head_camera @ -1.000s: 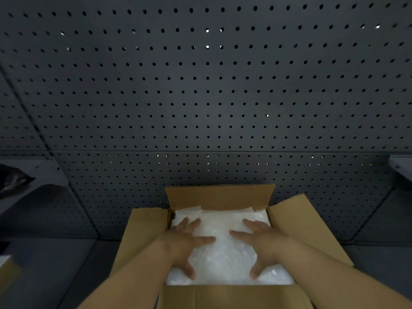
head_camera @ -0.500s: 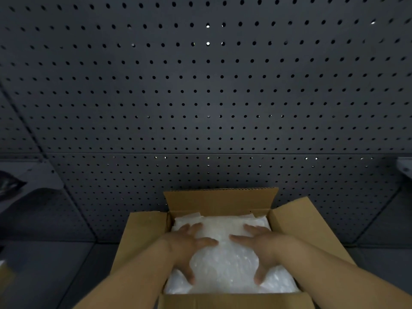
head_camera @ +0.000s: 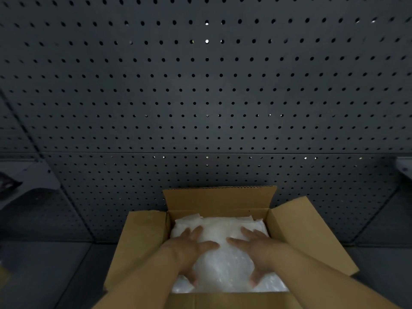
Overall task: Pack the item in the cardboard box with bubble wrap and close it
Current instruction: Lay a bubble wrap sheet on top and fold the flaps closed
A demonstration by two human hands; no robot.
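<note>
Cardboard box (head_camera: 142, 246), open, 4 flaps up; bubble wrap (head_camera: 223, 259) filling interior, item beneath unseen; left hand (head_camera: 189, 250), right hand (head_camera: 258, 250) flat, fingers spread, pressing, gripping nothing; risks: wrap springing back, flaps bulging; uneven pressure shifting item.

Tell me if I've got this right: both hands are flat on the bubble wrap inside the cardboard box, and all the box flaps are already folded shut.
Not quite. The head view shows the flaps open: the far flap stands up and the side flaps splay outward. The rest holds: the left hand and right hand press flat on the bubble wrap inside the cardboard box.
</note>
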